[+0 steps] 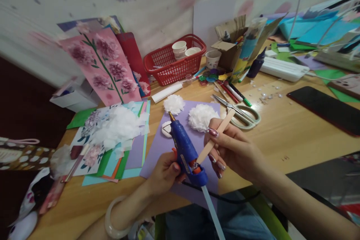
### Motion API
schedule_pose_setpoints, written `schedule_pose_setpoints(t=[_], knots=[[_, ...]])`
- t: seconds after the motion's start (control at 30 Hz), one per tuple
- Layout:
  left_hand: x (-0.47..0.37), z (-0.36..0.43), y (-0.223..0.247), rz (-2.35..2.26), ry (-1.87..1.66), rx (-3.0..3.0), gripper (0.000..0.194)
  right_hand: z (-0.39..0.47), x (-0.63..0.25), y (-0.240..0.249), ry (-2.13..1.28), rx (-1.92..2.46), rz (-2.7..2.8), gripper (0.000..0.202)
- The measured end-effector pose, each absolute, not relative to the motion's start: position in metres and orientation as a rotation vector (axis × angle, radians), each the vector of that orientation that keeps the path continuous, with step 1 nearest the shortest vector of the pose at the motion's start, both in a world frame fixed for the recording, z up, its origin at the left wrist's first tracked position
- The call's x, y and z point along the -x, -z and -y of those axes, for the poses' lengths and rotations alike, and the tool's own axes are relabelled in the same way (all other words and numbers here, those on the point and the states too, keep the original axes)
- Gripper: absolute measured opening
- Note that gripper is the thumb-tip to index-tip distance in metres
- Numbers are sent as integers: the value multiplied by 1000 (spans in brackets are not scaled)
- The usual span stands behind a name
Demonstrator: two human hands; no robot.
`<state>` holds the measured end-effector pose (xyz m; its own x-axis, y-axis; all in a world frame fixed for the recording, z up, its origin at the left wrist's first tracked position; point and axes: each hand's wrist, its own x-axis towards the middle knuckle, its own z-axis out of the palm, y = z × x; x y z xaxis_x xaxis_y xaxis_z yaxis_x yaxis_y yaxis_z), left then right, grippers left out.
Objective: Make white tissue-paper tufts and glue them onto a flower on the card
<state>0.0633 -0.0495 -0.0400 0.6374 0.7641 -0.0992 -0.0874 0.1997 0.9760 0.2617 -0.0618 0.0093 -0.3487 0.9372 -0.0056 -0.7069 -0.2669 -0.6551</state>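
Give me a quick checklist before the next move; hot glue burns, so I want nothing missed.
1. Glue gun held firmly in left hand: ok.
2. Wooden stick in right hand grip: ok.
3. Nozzle pointing away from fingers: ok.
4. Glue stick loaded at the back: ok.
5. Purple sheet under the nozzle: ok.
6. Glue hot and flowing: cannot tell.

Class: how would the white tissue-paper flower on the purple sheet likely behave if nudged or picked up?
The fluffy white tissue-paper flower probably weighs almost nothing and would slide easily on the smooth purple paper sheet. Its thin ruffled layers look easily crushed.
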Motion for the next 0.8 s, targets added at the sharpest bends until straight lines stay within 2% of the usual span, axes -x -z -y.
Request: schedule_pose_setpoints(t=[0.47,0.63,0.8], knots=[[-64,48,41,-605,-686,-1259,62,72,-247,5,-1837,499,415,18],[-66,46,36,-617,-689,-1231,63,72,-257,-9,-1625,634,450,23],[-69,45,30,-597,-696,-1229,59,78,-270,-19,-1250,673,945,13]])
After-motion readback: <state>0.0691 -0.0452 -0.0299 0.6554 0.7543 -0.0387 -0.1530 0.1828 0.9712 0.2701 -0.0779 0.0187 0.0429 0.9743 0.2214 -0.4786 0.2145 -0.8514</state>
